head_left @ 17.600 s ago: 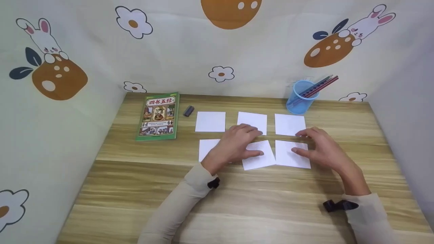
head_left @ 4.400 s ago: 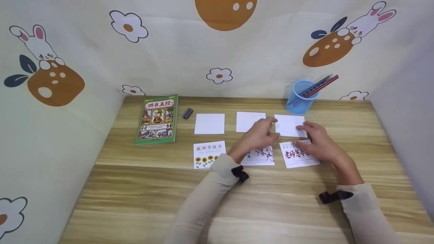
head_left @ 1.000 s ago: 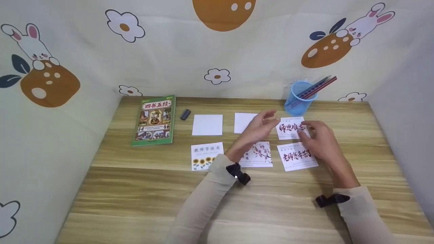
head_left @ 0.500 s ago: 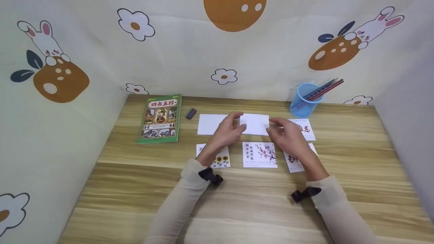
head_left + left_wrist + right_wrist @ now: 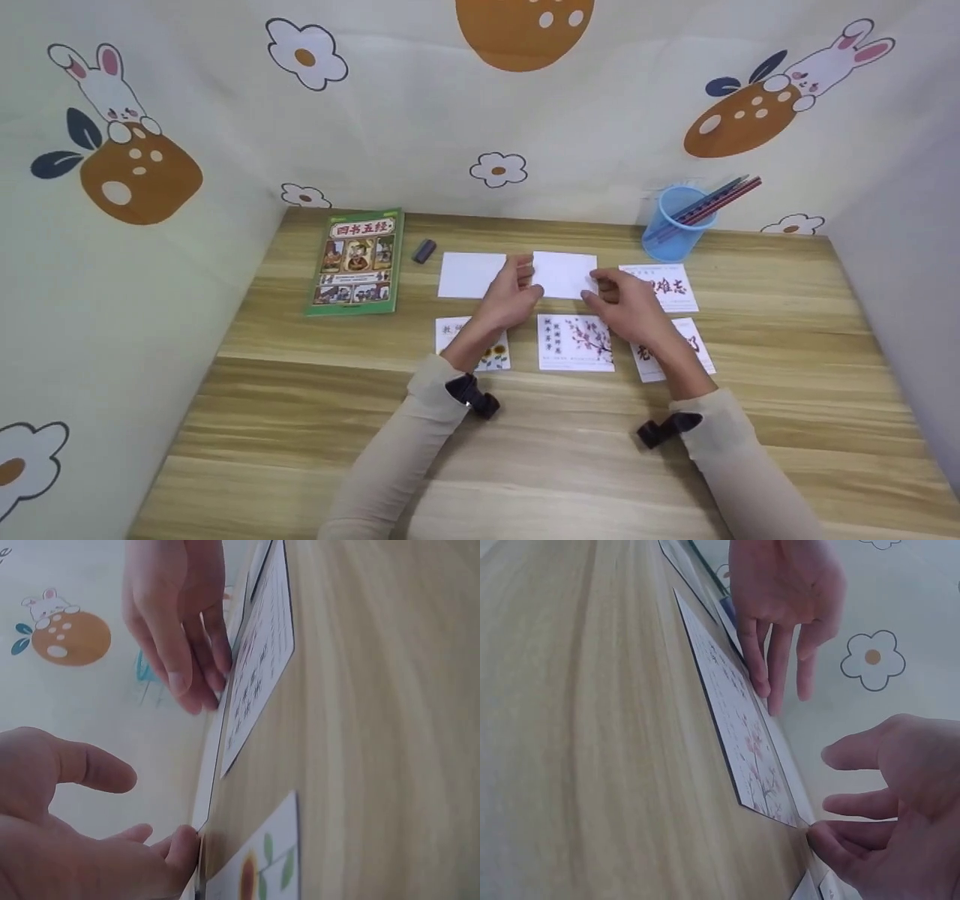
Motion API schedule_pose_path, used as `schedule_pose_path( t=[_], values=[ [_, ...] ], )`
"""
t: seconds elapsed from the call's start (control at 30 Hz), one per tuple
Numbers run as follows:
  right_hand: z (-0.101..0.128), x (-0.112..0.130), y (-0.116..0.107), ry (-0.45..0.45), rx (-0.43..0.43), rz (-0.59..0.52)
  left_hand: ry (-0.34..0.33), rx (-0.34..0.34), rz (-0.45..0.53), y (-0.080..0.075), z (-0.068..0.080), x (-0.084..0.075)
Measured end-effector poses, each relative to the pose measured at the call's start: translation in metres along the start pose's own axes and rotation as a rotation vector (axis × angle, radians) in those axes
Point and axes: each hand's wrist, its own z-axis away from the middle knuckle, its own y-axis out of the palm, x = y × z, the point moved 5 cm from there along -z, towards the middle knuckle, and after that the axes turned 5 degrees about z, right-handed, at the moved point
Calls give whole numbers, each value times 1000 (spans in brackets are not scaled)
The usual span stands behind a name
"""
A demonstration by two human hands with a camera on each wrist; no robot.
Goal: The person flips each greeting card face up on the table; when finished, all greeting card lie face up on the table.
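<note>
Blank card (image 5: pixel 564 274), a thin white paper rectangle, lies flat in the middle of the back row on my smooth wood-grain table (image 5: pixel 300 405), and I touch its left edge with the loosely straight fingers of my left hand (image 5: pixel 514 289) and its right edge with those of my right hand (image 5: pixel 619 296), gripping nothing. Just in front of it lies a glossy card with pink blossoms (image 5: pixel 575 342), and beside that a sunflower card (image 5: pixel 495 352).
</note>
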Motion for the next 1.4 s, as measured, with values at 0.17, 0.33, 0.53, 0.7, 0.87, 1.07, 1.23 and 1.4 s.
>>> schedule_pose_path(
  t=[0.17, 0.33, 0.53, 0.7, 0.87, 1.07, 1.23, 1.4],
  values=[
    [0, 1, 2, -1, -12, 1, -15, -3, 23, 4, 2, 0],
    [0, 0, 1, 6, -3, -17, -2, -17, 39, 5, 3, -3],
    [0, 0, 2, 1, 22, -44, 57, -97, 126, 3, 3, -9],
    [0, 6, 6, -69, 14, -128, 107, -69, 330, 6, 2, -12],
    [2, 17, 7, -126, 7, -262, 151, 110, 312, 16, 2, -14],
    [3, 22, -4, -109, -66, -314, 164, 187, 71, 22, 6, -11],
    [4, 19, -15, -69, -119, -279, 141, 203, -94, 23, 9, -7],
    [4, 11, -20, -27, -158, -156, 115, 168, -124, 20, 7, -6]
  ],
)
